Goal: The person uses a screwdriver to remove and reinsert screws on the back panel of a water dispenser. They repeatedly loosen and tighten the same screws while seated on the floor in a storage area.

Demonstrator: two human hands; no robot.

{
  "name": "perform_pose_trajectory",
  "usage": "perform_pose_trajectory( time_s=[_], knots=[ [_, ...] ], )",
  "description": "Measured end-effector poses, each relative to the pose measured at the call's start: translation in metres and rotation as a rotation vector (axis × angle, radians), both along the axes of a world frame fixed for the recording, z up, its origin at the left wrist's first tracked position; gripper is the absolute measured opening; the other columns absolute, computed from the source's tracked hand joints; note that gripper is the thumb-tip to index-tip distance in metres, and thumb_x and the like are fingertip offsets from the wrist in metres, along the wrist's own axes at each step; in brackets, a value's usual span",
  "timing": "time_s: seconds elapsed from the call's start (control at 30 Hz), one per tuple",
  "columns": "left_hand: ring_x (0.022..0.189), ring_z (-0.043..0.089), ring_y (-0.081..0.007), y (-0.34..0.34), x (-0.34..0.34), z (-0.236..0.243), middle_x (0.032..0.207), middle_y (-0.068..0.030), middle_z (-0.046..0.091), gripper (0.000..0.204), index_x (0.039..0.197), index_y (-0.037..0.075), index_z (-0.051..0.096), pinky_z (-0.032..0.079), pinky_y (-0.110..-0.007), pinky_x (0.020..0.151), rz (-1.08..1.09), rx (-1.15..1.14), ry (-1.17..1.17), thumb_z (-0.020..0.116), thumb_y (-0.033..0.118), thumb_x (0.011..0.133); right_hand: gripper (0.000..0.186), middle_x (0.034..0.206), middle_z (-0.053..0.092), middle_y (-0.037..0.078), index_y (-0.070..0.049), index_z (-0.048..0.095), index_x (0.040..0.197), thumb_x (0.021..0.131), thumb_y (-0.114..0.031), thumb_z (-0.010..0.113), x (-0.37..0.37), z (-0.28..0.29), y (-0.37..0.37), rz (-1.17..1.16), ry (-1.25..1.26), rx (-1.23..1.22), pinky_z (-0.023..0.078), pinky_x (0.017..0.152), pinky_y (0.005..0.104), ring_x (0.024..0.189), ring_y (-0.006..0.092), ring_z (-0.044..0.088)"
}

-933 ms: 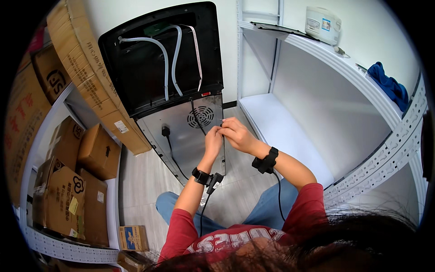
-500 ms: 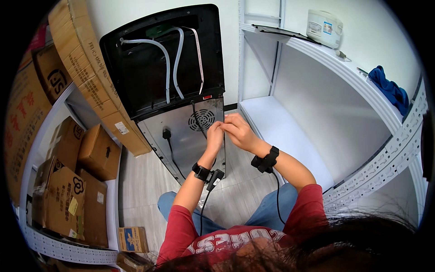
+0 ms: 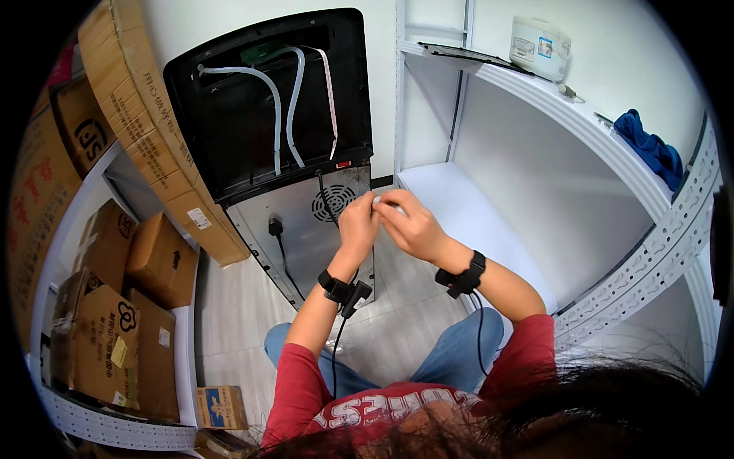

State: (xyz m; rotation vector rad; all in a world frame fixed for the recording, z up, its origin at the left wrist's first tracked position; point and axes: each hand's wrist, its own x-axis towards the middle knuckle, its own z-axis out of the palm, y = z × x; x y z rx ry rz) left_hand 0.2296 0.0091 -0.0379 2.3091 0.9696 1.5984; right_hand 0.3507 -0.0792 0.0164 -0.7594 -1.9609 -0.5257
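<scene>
My left hand (image 3: 358, 224) and my right hand (image 3: 414, 226) meet in front of the grey back of a tall appliance that looks like a water dispenser (image 3: 252, 233). Fingers of both are closed in a pinch. A small whitish piece (image 3: 377, 200) shows between the fingertips, too small to name. Just behind the hands are a round slotted vent (image 3: 333, 203) and a black cord (image 3: 322, 187). Above them, the black top section (image 3: 229, 122) bares its inside, with two pale tubes (image 3: 293, 99) and a thin white-and-red ribbon cable (image 3: 329, 92) hanging down.
Cardboard boxes (image 3: 164, 260) fill the shelf on the left, and a tall carton (image 3: 145, 115) leans beside the appliance. To the right, a white shelf (image 3: 604, 134) carries a rice cooker (image 3: 540, 47), a dark panel (image 3: 474, 55) and a blue cloth (image 3: 648, 149).
My right wrist has turned and shifted slightly right, with both hands still together. A whitish piece now shows at the fingertips. The whole view has shifted slightly.
</scene>
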Motion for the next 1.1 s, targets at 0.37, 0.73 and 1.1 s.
perform_pose_trajectory(
  time_s=[0.37,0.73,1.1],
  knots=[
    [0.071,0.061,-0.03,-0.001,0.023,0.03,0.073,-0.0093,0.06,0.016,0.09,0.008,0.06,0.047,-0.04,0.059,0.049,0.232,0.025,0.059,-0.002,0.077,0.041,0.1,0.061,0.023,0.0,0.052,0.12,0.084,-0.015,0.064,0.027,0.003,-0.025,-0.377,0.116,-0.444,0.051,0.072,0.0469,0.081,0.0418,0.062],
    [0.074,0.061,-0.026,-0.009,0.026,0.014,0.077,-0.0065,0.061,0.043,0.114,0.008,0.059,0.05,-0.039,0.059,-0.098,0.237,0.147,0.067,0.003,0.072,0.031,0.087,0.062,0.019,-0.002,0.057,0.108,0.084,-0.019,0.066,0.027,0.001,-0.016,-0.506,0.13,-0.516,0.05,0.062,0.0459,0.074,0.041,0.061],
    [0.071,0.061,-0.0247,-0.011,0.028,0.019,0.073,-0.006,0.058,0.038,0.111,0.007,0.061,0.051,-0.038,0.057,-0.062,0.262,0.106,0.065,0.005,0.073,0.029,0.088,0.059,0.021,-0.001,0.054,0.106,0.084,-0.017,0.065,0.026,0.004,-0.015,-0.506,0.112,-0.495,0.05,0.06,0.0502,0.072,0.0439,0.06]
  ],
)
